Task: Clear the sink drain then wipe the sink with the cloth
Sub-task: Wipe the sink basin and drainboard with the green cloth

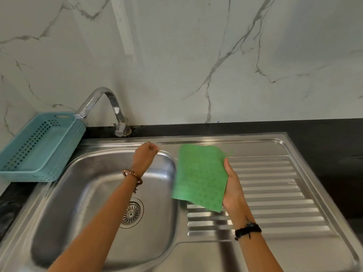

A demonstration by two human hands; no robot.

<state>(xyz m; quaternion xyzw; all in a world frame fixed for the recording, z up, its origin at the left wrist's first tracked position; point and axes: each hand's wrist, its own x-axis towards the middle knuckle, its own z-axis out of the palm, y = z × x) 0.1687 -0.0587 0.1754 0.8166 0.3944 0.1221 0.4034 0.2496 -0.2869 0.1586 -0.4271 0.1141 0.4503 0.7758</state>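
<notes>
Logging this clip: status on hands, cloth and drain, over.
Right hand holds green cloth above the draining board. Left hand curled, empty, over the sink back rim. Drain looks clear.

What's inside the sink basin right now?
The sink basin shows only its drain strainer, with no visible debris. The left forearm crosses above and hides part of the basin floor.

No readable text, no labels, no brands, no numbers on anything in view
</notes>
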